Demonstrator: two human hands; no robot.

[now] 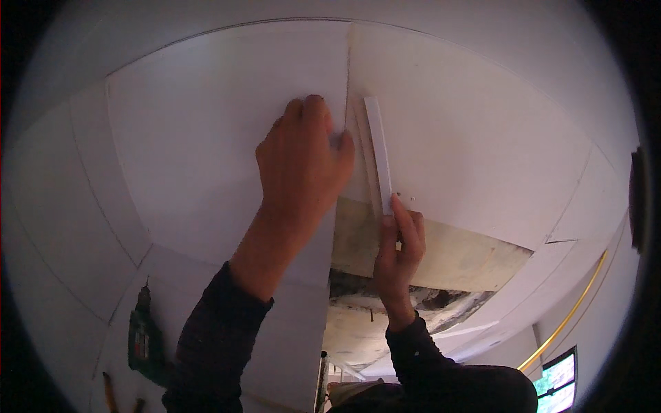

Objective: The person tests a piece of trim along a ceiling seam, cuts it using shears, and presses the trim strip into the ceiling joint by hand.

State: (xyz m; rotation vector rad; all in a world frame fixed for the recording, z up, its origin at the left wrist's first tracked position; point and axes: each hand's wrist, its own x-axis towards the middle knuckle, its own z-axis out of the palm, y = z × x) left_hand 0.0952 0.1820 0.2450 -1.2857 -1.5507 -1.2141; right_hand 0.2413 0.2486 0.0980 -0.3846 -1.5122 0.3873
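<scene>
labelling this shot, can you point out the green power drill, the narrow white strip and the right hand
Green power drill [142, 337]: head view, on its housing
Narrow white strip [379, 148]: head view, midway along its length
Right hand [401, 253]: head view, middle of the hand

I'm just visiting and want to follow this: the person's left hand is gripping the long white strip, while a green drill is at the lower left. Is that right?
Not quite: the head view shows the right hand gripping the long white strip, not the left hand. A green drill is indeed at the lower left.
</scene>
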